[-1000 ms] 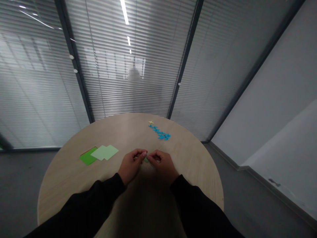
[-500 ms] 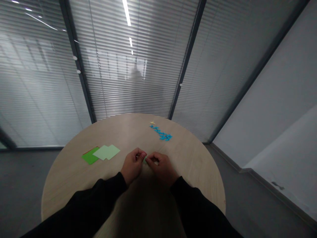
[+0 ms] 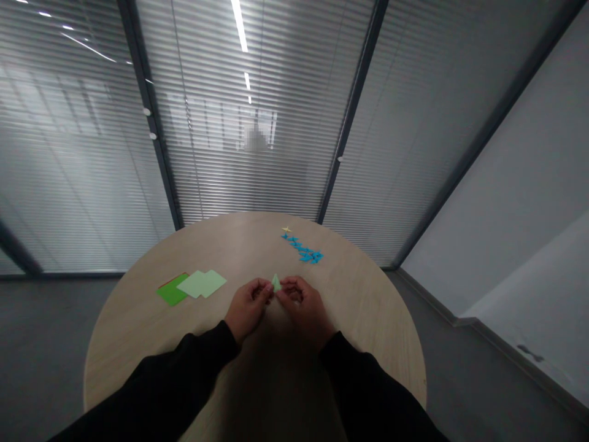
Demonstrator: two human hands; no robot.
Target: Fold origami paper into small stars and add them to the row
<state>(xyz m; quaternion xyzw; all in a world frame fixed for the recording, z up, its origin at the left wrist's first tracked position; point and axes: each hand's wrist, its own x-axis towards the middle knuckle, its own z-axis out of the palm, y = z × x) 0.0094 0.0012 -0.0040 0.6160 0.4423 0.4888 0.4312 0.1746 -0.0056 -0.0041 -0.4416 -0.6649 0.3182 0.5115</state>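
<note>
My left hand (image 3: pixel 247 307) and my right hand (image 3: pixel 301 305) meet over the middle of a round wooden table (image 3: pixel 359 319). Both are closed in a pinch on a small folded piece of light green paper (image 3: pixel 276 282), whose pointed tip sticks up between the fingertips. Black sleeves cover both forearms. To the left lie pale green paper squares (image 3: pixel 202 283) overlapping a darker green sheet (image 3: pixel 171 291). Farther back on the right is a row of several small blue folded paper pieces (image 3: pixel 306 250), with a small yellow one (image 3: pixel 286 229) at its far end.
Glass walls with closed blinds (image 3: pixel 257 123) and dark frames stand just behind the table. A grey wall (image 3: pixel 529 184) runs along the right, with grey floor (image 3: pixel 460 356) around the table.
The green paper piece now stands up between my fingertips instead of lying low and mostly hidden. My hands stayed together in about the same spot. The view shifted slightly.
</note>
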